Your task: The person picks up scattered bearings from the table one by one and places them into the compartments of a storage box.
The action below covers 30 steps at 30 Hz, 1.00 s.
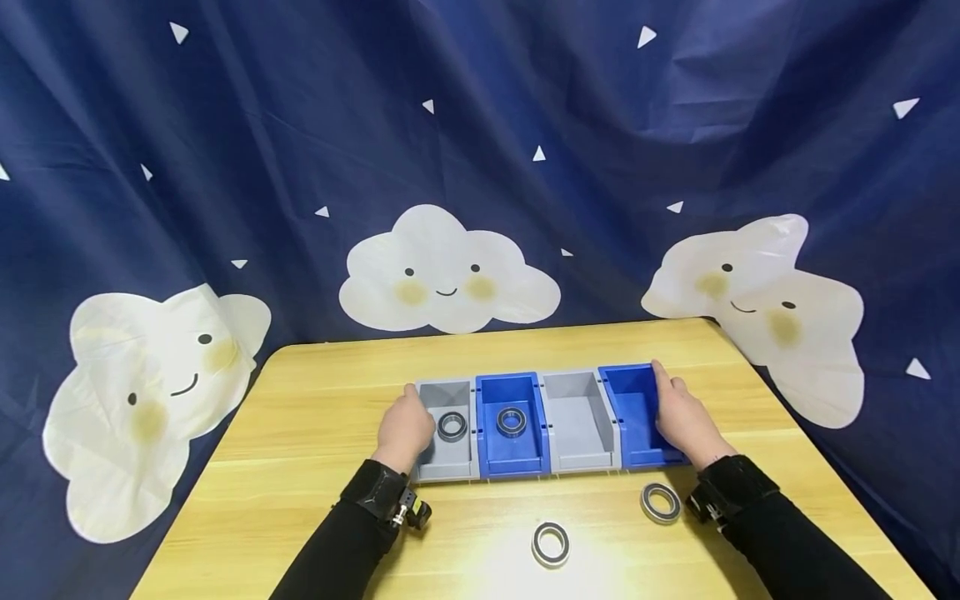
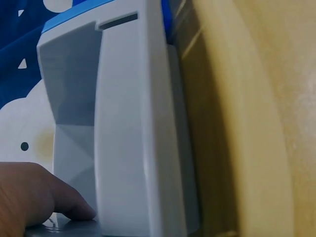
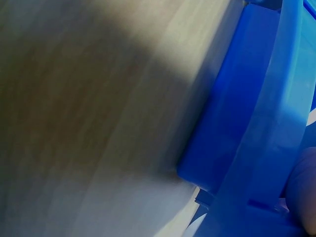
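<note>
Four plastic bins stand joined in a row in the head view. My left hand (image 1: 405, 429) grips the outer wall of the leftmost grey bin (image 1: 454, 457), its thumb hooked over the edge in the left wrist view. At the other end, my right hand (image 1: 686, 423) holds the side wall of the rightmost blue bin (image 1: 632, 410). One ball bearing (image 1: 440, 427) lies in the left grey bin, and another bearing (image 1: 500, 422) in the blue bin (image 1: 517, 457) beside it. The second grey bin (image 1: 579, 421) sits between the two blue ones.
Two more bearings are on the wooden table (image 1: 300, 467) in front of the row: a bearing (image 1: 536, 546) near the middle and a bearing (image 1: 647, 502) close to my right wrist. Behind the table hangs a dark blue curtain (image 1: 480, 108) with clouds.
</note>
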Tool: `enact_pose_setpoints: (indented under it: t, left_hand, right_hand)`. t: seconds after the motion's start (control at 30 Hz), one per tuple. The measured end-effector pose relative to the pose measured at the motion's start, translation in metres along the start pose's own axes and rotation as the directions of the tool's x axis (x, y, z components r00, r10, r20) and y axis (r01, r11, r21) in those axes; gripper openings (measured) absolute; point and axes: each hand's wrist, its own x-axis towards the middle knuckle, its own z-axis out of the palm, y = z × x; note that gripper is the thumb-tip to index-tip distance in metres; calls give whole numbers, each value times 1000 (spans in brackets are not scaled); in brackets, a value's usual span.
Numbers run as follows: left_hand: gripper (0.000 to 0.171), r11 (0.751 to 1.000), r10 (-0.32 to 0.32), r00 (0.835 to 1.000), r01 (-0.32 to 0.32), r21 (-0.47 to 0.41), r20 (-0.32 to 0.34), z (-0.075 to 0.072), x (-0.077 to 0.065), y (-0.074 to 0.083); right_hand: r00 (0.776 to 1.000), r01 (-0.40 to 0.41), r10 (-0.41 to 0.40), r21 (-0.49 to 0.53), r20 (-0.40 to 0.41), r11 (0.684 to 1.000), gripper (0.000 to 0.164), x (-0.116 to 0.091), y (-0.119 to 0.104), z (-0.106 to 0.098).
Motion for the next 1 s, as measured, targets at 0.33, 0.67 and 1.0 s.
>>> enact_pose_setpoints:
  t: [0.33, 0.67, 1.0]
  left_hand:
    - [75, 997, -43, 995, 49, -66, 86, 6, 2, 2]
    - [67, 995, -59, 995, 65, -80, 75, 6, 0, 5]
    - [53, 991, -61, 998, 65, -121, 32, 7, -3, 8]
  right_hand:
    - [999, 26, -26, -16, -22, 1000, 76, 3, 0, -3]
    - [998, 36, -35, 10, -46, 999, 72, -2, 2, 4]
    - [1000, 14, -14, 72, 2, 997, 76, -3, 0, -7]
